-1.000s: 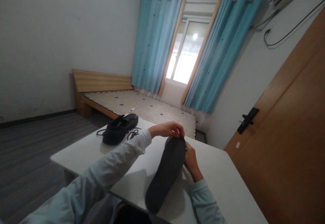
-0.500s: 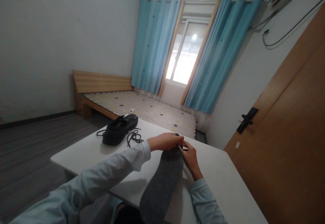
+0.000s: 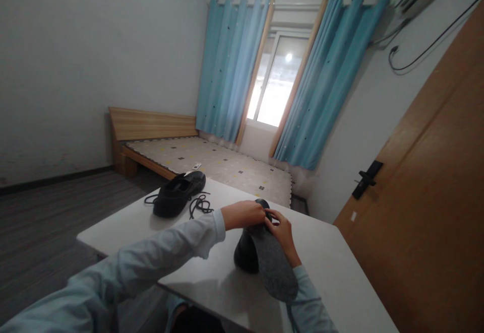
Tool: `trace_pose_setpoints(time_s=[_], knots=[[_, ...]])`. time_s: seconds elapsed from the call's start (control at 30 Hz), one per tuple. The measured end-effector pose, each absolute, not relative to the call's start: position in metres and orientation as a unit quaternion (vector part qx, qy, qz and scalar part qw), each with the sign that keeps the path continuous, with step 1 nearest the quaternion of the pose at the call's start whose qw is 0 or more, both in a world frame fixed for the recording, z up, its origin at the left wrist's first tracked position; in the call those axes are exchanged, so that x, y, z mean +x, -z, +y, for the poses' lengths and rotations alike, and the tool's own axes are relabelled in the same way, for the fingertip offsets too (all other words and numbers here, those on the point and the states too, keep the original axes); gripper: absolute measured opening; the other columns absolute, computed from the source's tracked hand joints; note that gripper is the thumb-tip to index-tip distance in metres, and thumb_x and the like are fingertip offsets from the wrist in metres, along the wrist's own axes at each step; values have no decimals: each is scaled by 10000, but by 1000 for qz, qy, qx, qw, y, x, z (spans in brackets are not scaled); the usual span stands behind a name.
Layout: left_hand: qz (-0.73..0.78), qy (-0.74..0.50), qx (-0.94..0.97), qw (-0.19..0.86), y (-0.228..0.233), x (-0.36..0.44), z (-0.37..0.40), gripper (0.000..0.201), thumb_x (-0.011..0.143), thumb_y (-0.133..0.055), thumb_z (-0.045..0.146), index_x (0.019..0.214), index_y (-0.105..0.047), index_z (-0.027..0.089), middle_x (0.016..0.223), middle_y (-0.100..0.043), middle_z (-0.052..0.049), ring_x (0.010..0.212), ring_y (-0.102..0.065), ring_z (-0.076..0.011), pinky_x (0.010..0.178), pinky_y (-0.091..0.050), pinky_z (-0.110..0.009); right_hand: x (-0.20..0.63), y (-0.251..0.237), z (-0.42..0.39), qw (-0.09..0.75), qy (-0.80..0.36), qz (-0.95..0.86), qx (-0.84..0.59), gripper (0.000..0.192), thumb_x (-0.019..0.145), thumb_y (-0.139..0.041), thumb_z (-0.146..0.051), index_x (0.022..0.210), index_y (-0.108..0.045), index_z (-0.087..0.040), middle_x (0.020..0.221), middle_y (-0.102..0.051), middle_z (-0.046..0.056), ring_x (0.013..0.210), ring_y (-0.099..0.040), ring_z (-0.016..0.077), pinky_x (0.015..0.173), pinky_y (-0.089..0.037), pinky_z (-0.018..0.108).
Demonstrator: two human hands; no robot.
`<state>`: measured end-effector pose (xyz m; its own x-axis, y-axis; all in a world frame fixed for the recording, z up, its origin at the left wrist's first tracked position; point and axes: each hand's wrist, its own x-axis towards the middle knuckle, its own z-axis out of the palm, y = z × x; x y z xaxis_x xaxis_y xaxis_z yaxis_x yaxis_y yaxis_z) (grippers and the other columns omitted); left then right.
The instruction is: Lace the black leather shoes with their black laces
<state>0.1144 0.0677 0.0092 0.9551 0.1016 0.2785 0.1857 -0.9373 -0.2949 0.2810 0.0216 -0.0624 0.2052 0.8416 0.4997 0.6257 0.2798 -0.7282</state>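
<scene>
A grey insole [image 3: 278, 267] slants over a black shoe [image 3: 246, 255] on the white table [image 3: 321, 272], its wide end hanging toward me and to the right. My left hand [image 3: 245, 214] is closed at the insole's far end, its fingertips partly hidden. My right hand [image 3: 282, 231] pinches the same end from the right, thumb and fingers bent close to the left hand. Beyond both hands the shoe's black toe [image 3: 262, 203] shows. Another black shoe [image 3: 177, 194] stands at the table's left side, with a loose black shoelace [image 3: 201, 204] beside it.
Behind the table is a bed [image 3: 223, 164] with a patterned mattress and a small white object [image 3: 196, 166] on it. A wooden door [image 3: 427, 187] with a black handle stands at the right. Blue curtains [image 3: 230, 71] flank the window.
The insole's near end has swung to the right and up, uncovering the heel of the black shoe beneath. Both hands stay together at its far end, the left slightly lower.
</scene>
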Motion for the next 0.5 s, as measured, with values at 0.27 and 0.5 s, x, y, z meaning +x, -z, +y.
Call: trace_pose_setpoints(time_s=[0.27,0.5], knots=[[-12,80,-976,201,-16,117,63,110,737,-589,35,703,-659,113,727,-691,-112,653,-629,-184,600,-457,-267,285,65,23,500,-115,-624,-589,324,699,-598,-345,978,-675,-200,1000,-695,93,901,-644,249,668,-526,328],[-1,38,-985,165,-11,128,64,88,725,-602,55,737,-667,113,826,-709,-127,747,-663,-204,648,-488,-273,285,64,22,514,-141,-616,-581,289,686,-597,-327,923,-691,-191,961,-708,97,888,-656,266,652,-528,337]])
